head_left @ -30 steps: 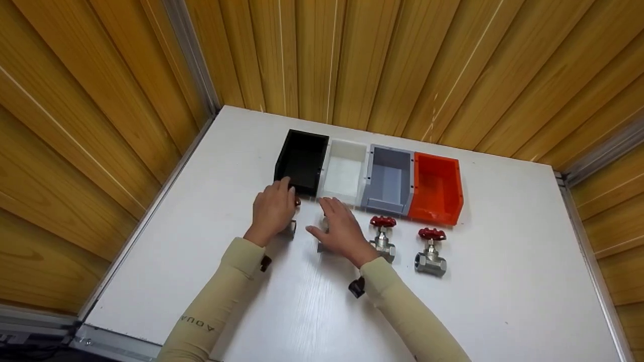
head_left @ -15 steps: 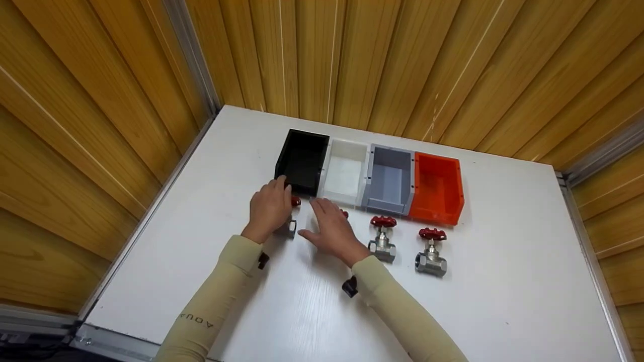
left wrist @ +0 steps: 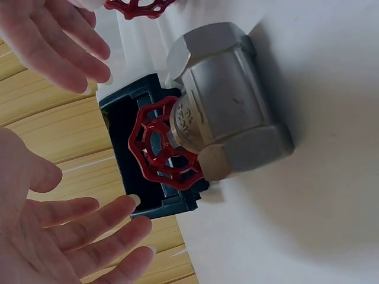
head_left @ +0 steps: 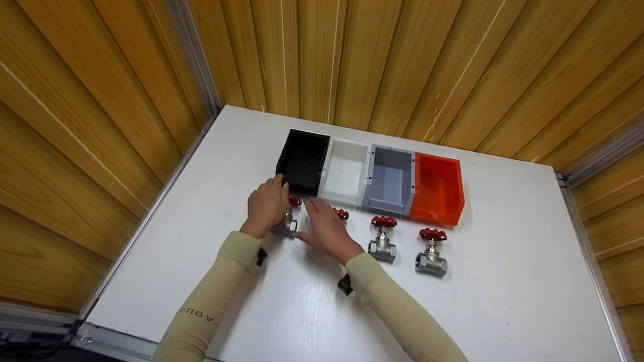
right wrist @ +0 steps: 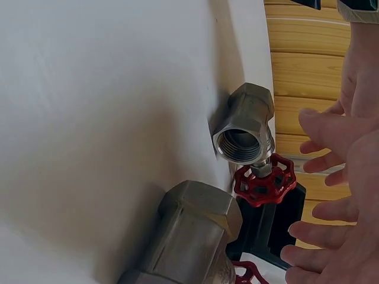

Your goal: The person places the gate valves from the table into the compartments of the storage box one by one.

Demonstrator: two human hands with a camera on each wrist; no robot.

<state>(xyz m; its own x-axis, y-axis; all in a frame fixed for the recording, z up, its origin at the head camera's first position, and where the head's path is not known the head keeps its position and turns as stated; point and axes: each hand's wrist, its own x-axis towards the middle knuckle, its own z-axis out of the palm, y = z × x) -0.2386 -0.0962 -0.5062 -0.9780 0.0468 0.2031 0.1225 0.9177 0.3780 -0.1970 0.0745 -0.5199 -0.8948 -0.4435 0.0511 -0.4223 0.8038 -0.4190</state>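
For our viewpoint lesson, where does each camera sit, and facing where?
Head: on the head, facing forward and down at four bins and four valves; left hand, right hand and sleeves show.
Left wrist: on that wrist, toward the leftmost valve and black bin; fingers of both hands show.
Right wrist: on that wrist, toward the second valve, leftmost valve beyond; both hands show.
Wrist views share leftmost valve and black bin.

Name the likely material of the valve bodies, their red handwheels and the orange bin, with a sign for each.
Valve bodies: bare grey metal, probably steel, with a dull sheen, hexagonal edges and a screw thread inside one. Handwheels: glossy red, perhaps painted metal, as highlights catch the rims; plastic is possible. Orange bin: probably moulded plastic, judging by even colour and smooth, shiny walls.
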